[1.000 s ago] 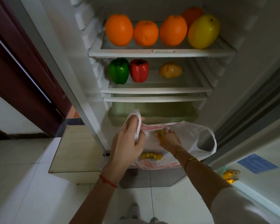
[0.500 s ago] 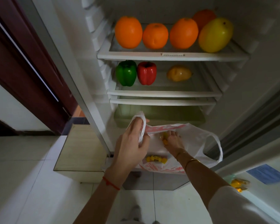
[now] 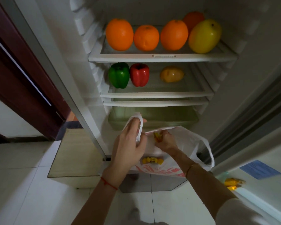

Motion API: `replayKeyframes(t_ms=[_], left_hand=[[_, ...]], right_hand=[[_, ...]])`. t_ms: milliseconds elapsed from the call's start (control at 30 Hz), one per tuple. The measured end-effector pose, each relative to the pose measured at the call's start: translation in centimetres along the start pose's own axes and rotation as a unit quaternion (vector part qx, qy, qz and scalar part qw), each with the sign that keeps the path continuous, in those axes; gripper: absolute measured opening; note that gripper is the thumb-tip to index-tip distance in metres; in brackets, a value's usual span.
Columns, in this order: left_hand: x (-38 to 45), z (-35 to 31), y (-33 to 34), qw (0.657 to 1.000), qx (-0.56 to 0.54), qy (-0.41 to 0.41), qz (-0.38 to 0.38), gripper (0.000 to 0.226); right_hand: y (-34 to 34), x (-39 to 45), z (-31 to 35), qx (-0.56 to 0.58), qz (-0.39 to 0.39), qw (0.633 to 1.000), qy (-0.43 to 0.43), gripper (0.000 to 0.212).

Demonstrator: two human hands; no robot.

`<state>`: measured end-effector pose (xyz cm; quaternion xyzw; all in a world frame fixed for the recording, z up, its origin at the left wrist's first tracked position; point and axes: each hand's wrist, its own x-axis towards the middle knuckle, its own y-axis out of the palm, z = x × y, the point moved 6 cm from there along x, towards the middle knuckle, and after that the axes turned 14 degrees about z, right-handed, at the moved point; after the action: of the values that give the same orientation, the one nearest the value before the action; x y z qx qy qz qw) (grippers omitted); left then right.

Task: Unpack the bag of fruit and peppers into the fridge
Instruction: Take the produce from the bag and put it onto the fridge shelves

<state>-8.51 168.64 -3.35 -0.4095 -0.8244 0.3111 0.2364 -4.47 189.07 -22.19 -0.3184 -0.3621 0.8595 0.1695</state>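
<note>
A white plastic bag point(image 3: 186, 140) with red print hangs in front of the open fridge. My left hand point(image 3: 128, 143) grips its left handle. My right hand point(image 3: 165, 141) is inside the bag's mouth, fingers closed on a small yellow item point(image 3: 157, 136). Another yellow wrapped item point(image 3: 152, 160) shows through the bag's side. The top shelf point(image 3: 162, 57) holds several oranges point(image 3: 119, 34) and a yellow fruit point(image 3: 204, 36). On the second shelf stand a green pepper point(image 3: 118, 75), a red pepper point(image 3: 139, 74) and a yellow pepper point(image 3: 172, 74).
A clear crisper drawer point(image 3: 152, 116) sits below the shelves, just behind the bag. The open fridge door point(image 3: 258, 168) is at the right, with yellow packets point(image 3: 233, 183) in its rack. A dark red room door point(image 3: 23, 75) and a low wooden cabinet point(image 3: 75, 153) are at the left.
My right hand has drawn slightly up inside the bag with the yellow item. The view has shifted a little; the left hand still holds the handle.
</note>
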Motion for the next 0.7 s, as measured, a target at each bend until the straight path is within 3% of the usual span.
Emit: replayKeyframes(t_ms=[100, 200, 300, 433, 567, 700], left_hand=[[0.2, -0.5, 0.5, 1.0, 0.008, 0.011, 0.004, 0.047], [0.3, -0.9, 1.1, 1.0, 0.019, 0.017, 0.006, 0.051], [0.3, -1.7, 1.7, 0.999, 0.044, 0.032, -0.001, 0.04], [0.1, -3.2, 2.1, 0.996, 0.069, 0.043, -0.028, 0.032], [0.0, -4.7, 2.9, 0.995, 0.077, 0.06, -0.034, 0.038], [-0.1, -6.2, 4.2, 0.991, 0.106, 0.073, -0.03, 0.024]], right_hand=[[0.1, -1.9, 0.3, 0.118, 0.038, 0.992, 0.012, 0.038], [-0.5, -4.9, 0.7, 0.208, 0.075, 0.975, 0.014, 0.011], [-2.0, -8.8, 1.4, 0.293, 0.083, 0.952, -0.021, 0.015], [-4.7, -13.9, 1.0, 0.384, 0.044, 0.921, -0.056, 0.012], [-7.2, -18.2, -0.4, 0.398, -0.014, 0.915, -0.061, 0.015], [-9.1, -22.2, -3.4, 0.413, -0.081, 0.906, -0.037, 0.011]])
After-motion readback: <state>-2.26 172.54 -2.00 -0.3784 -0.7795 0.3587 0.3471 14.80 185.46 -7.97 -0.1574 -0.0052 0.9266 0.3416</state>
